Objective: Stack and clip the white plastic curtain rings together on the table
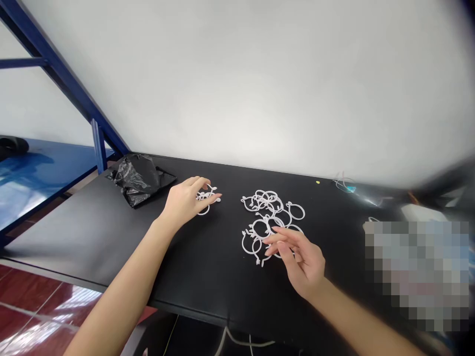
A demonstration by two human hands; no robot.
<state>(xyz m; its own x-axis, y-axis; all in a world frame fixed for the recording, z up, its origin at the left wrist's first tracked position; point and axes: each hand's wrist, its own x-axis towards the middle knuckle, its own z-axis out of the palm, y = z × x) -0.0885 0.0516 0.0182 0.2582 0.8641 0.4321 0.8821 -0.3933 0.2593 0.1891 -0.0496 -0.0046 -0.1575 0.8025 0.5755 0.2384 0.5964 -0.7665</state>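
Note:
My left hand (189,198) is over a small cluster of white open rings (203,212) with knobbed ends, which look like plastic curtain rings. Its thumb and fingers are apart, with parts of the rings showing between them; whether the fingertips touch a ring is hard to tell. To the right lies a larger, loose pile of the same white rings (267,200), several of them overlapping. Above the near side of this pile is my right hand (300,259), fingers stretched out and parted, with no ring visibly gripped. It covers some of the rings there.
The black table (208,277) stands against a white wall. A crumpled black plastic bag (139,178) rests at the back left, near a blue metal frame (98,143). Clear, shiny wrapping (349,188) lies at the back right. A blurred-out patch (419,277) covers the right edge.

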